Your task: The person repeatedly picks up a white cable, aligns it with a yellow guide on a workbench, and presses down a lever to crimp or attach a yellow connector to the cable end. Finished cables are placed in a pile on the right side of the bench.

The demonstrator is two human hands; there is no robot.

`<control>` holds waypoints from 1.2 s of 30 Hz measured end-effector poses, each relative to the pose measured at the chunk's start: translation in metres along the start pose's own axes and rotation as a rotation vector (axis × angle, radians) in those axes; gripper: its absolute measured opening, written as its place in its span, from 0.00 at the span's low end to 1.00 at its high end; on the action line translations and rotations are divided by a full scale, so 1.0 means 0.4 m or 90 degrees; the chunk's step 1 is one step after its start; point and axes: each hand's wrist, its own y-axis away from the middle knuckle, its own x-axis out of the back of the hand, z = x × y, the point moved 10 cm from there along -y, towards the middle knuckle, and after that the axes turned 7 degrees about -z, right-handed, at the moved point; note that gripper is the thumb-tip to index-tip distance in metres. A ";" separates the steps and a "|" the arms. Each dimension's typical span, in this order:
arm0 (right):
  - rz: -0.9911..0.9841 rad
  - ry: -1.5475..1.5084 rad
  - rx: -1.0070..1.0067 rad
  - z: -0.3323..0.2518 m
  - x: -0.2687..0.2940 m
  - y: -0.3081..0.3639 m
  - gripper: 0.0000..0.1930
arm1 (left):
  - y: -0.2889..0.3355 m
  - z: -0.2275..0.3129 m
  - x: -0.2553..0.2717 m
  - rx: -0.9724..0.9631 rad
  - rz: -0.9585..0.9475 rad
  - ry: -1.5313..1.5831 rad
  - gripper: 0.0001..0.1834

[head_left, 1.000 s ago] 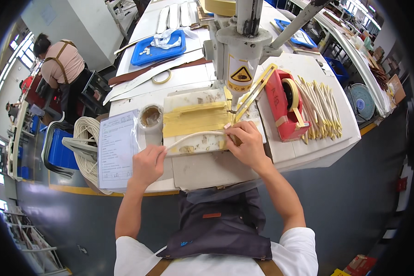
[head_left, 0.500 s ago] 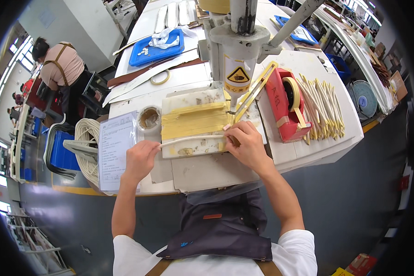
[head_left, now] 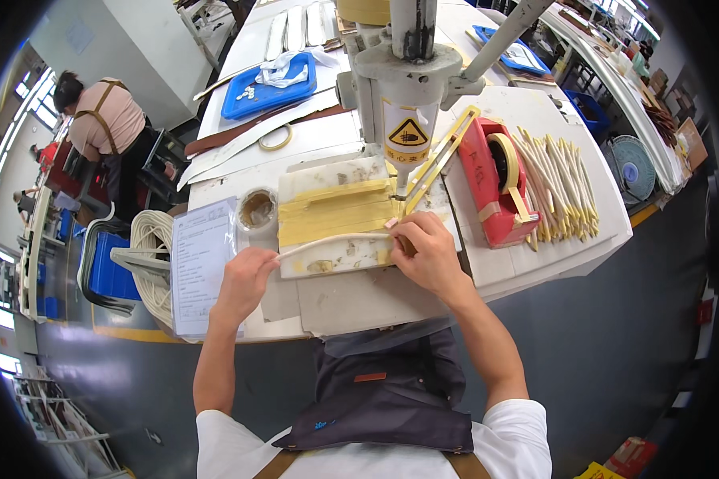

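Note:
A white cord stretches across the near part of a worn board with yellow tape strips on it. My left hand pinches the cord's left end, just off the board's left edge. At the other end, my right hand is closed on the cord with thumb and fingers together; its fingers hide that tip. Between the hands the cord arches slightly away from me. Beyond my right hand the press head, grey with a yellow warning label, stands over the board, its narrow tip near the taped area.
A red tape dispenser stands right of the board, beside a bundle of yellow-tipped white cords. On the left are a tape roll, a printed sheet and a coil of cord. A blue tray sits farther back.
The cord was nearly straight and now bows a little away from me. Both hands keep their grip and have barely moved. The view has shifted slightly.

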 end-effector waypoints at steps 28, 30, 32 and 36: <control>0.233 0.104 -0.230 0.026 0.494 0.041 0.08 | 0.116 -0.020 -0.033 0.187 0.072 0.433 0.05; 0.111 0.137 -0.354 0.176 0.539 0.043 0.11 | 0.136 0.026 -0.084 0.248 0.039 0.588 0.07; -0.041 0.019 -0.546 0.240 0.503 0.053 0.13 | 0.139 0.092 -0.149 0.238 -0.023 0.695 0.07; -0.196 -0.092 -0.639 0.244 0.437 0.049 0.14 | 0.147 0.184 -0.273 0.269 -0.098 0.815 0.08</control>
